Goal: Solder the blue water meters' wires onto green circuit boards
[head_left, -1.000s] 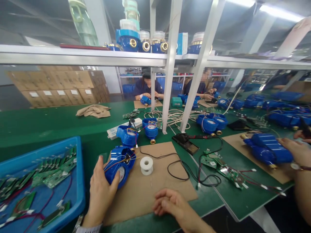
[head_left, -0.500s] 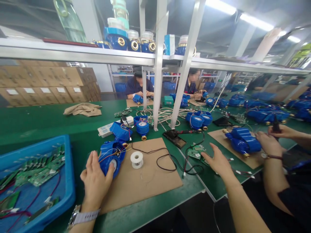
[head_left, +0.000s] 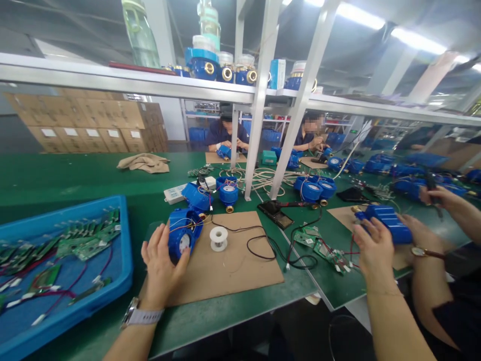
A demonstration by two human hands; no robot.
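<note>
My left hand (head_left: 163, 265) curves around a blue water meter (head_left: 181, 239), which has its cover up and thin wires trailing over it. The fingers lie along the meter's left side and the thumb presses its near side. My right hand (head_left: 377, 250) reaches to the right, fingers bent and spread, nothing visible in it. It overlaps the near left end of another blue meter (head_left: 393, 223); whether it touches is unclear. To its left lie green circuit boards (head_left: 330, 254) with red and white leads. A white solder spool (head_left: 218, 239) stands on a cardboard sheet (head_left: 240, 271).
A blue tray (head_left: 130, 240) of circuit boards stands at left. A soldering iron stand (head_left: 276, 214) and a black cable (head_left: 263, 256) lie beyond the cardboard. Shelf posts (head_left: 259, 120) rise mid-bench. At right a co-worker's hand (head_left: 417, 230) is beside the second meter; another grips a dark tool.
My right hand has moved right, from above the circuit boards to the second meter. My left hand stays at its meter. The camera view has swung slightly left.
</note>
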